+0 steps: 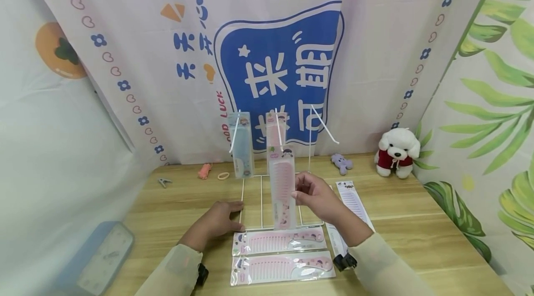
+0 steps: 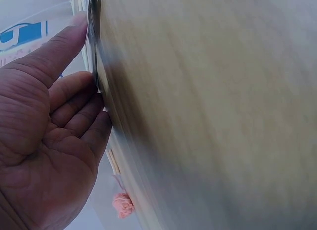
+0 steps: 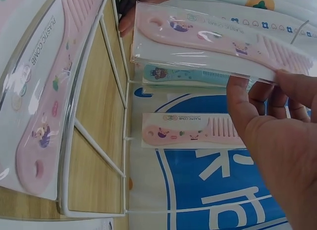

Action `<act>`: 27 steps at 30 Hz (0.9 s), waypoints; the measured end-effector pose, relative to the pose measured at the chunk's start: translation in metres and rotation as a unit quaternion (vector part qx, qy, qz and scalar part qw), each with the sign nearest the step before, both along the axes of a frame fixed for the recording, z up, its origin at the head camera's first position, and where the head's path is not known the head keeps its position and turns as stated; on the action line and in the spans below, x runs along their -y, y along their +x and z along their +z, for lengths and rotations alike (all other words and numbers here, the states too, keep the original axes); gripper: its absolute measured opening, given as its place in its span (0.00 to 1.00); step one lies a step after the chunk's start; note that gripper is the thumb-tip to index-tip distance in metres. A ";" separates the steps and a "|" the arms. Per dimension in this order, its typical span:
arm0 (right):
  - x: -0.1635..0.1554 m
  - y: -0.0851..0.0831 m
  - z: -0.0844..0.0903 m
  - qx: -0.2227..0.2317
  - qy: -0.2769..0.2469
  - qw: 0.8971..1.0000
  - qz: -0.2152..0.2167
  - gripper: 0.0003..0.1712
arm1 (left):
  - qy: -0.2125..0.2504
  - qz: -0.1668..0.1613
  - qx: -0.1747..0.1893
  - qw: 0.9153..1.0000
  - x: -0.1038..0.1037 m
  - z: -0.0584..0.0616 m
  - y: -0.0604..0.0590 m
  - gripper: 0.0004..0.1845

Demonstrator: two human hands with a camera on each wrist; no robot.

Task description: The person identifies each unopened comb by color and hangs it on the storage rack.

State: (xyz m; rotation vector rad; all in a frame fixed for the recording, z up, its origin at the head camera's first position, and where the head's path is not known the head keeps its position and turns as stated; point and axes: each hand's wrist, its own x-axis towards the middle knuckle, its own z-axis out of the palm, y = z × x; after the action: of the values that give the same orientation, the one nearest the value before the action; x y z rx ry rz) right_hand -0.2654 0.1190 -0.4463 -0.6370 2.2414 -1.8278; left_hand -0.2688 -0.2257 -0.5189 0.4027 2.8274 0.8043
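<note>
My right hand (image 1: pixel 315 194) pinches the edge of a packaged pink comb (image 1: pixel 283 189) between thumb and fingers. The packet stands upright, its top right at the tip of the middle hook of a white wire rack (image 1: pixel 262 203). Behind it, another pink comb packet (image 3: pixel 190 130) hangs on that hook. Blue comb packets (image 1: pixel 242 147) hang from the left hook. My left hand (image 1: pixel 217 219) rests at the rack base's front left corner, thumb and fingers spread along it; in the left wrist view its fingertips (image 2: pixel 104 118) touch down beside the wooden surface.
Two pink comb packets (image 1: pixel 279 268) lie in front of the rack. More packets (image 1: pixel 352 198) lie right of it, partly behind my right arm. A white plush dog (image 1: pixel 397 152), a purple toy (image 1: pixel 342 164), an orange bundle (image 1: pixel 204 171), a band (image 1: pixel 223 176) and a grey clip (image 1: pixel 164 182) stand around.
</note>
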 end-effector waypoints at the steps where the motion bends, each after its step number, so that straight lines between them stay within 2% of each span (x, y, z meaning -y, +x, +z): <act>1: 0.001 -0.002 -0.001 0.003 -0.001 1.000 -0.004 0.09 | 0.000 0.000 0.000 1.000 0.000 0.000 0.000 0.37; 5: 0.008 -0.013 0.000 0.029 -0.015 0.999 -0.028 0.09 | 0.001 -0.002 -0.001 1.000 0.000 0.000 0.000 0.38; 9: 0.018 -0.032 0.003 0.054 -0.044 0.996 -0.063 0.08 | 0.001 -0.003 0.000 1.000 0.000 0.000 -0.001 0.38; 15: 0.030 -0.064 0.007 0.058 -0.079 0.990 -0.101 0.09 | 0.002 -0.008 -0.004 1.000 0.001 0.000 0.000 0.38; 20: 0.034 -0.083 0.005 0.048 -0.065 0.990 -0.115 0.10 | 0.006 -0.009 0.002 1.000 0.000 0.001 0.001 0.37; 27: 0.032 -0.104 0.004 -0.013 -0.024 0.994 -0.108 0.06 | -0.001 -0.002 0.007 1.000 -0.001 0.003 0.002 0.37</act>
State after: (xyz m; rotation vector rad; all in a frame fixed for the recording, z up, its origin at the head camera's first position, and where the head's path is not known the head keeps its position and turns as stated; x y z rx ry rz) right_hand -0.3695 0.0875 -0.4424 -0.4417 2.3705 -1.9879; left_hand -0.2667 -0.2250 -0.5155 0.4017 2.8121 0.8006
